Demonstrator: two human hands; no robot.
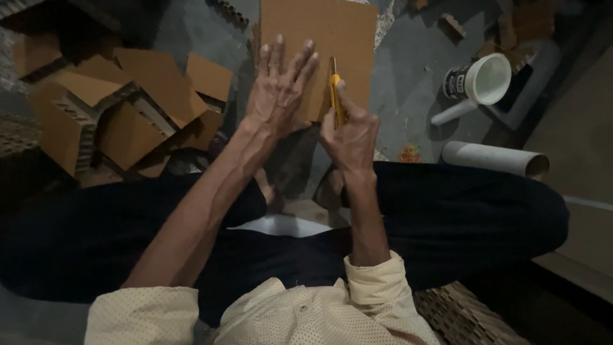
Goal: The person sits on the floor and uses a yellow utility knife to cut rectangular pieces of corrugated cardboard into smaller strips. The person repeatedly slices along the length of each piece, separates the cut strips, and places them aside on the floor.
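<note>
Left hand (pixel 280 86) lies flat on the cardboard sheet (pixel 322 38); right hand (pixel 348 131) grips a yellow knife (pixel 336 96), cutting. Next needs 1 steady pull.

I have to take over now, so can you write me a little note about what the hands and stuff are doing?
Left hand: flat, fingers spread, pressing down on the cardboard sheet.
Right hand: gripping a yellow utility knife, blade against the sheet beside the left hand.
Nearby: pile of cut cardboard pieces on the left; white cup and cardboard tube on the right.
Done: many pieces lie cut.
Left: this sheet's cut looks unfinished; how far it runs cannot be seen.
</note>
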